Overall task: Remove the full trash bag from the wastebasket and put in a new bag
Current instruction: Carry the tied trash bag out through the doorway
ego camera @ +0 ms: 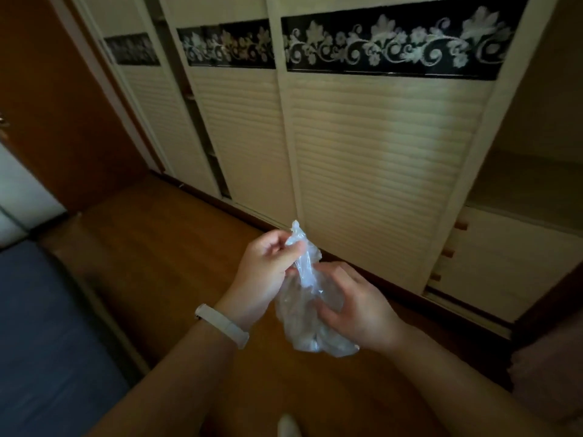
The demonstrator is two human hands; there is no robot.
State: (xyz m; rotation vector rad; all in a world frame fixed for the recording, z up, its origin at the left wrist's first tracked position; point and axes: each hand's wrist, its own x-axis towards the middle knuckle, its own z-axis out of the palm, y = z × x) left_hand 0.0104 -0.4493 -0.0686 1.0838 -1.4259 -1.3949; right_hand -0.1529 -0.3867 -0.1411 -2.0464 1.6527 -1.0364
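Thin, see-through crumpled plastic bag [307, 313] is bunched into a loose wad, approx upright, w/ a narrow twisted top & a fuller, wrinkled bottom. Top end is pinched in the left hand [268, 272], tip poking up just above the fingers. Lower part sits in the right hand [356, 310], whose fingers curl round it from the side.

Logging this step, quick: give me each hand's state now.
Left hand: pinching the top of the plastic bag.
Right hand: holding the bag's bunched lower part.
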